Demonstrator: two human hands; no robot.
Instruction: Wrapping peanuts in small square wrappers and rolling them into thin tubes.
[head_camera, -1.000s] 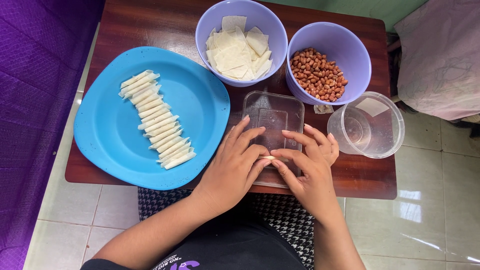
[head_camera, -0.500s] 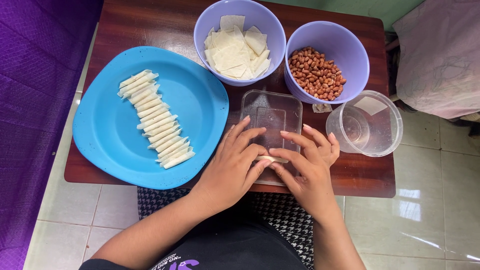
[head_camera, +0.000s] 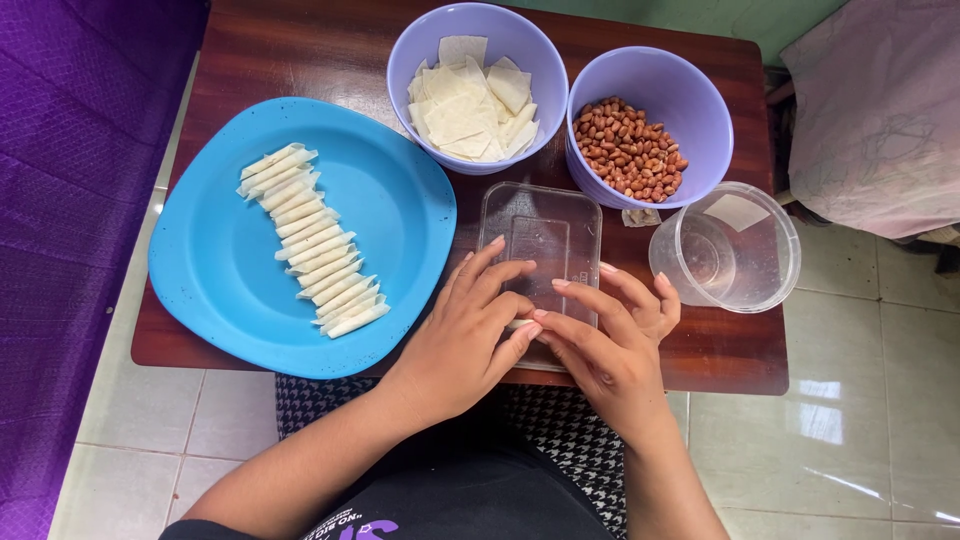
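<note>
Brown wooden table (head_camera: 300, 60) stood on pale tiled floor, purple cloth at left. Left hand (head_camera: 470, 335) and right hand (head_camera: 600, 345) met fingertip to fingertip over clear lid (head_camera: 545, 235), pinching small white wrapper (head_camera: 520, 324) between them; wrapper mostly hidden. Blue plate (head_camera: 400, 210) at left held row of rolled sticks (head_camera: 310, 240). Behind lid: bowl of wrapper squares (head_camera: 470, 100), bowl of peanuts (head_camera: 630, 150). Clear tub (head_camera: 725, 250) sat at right.
</note>
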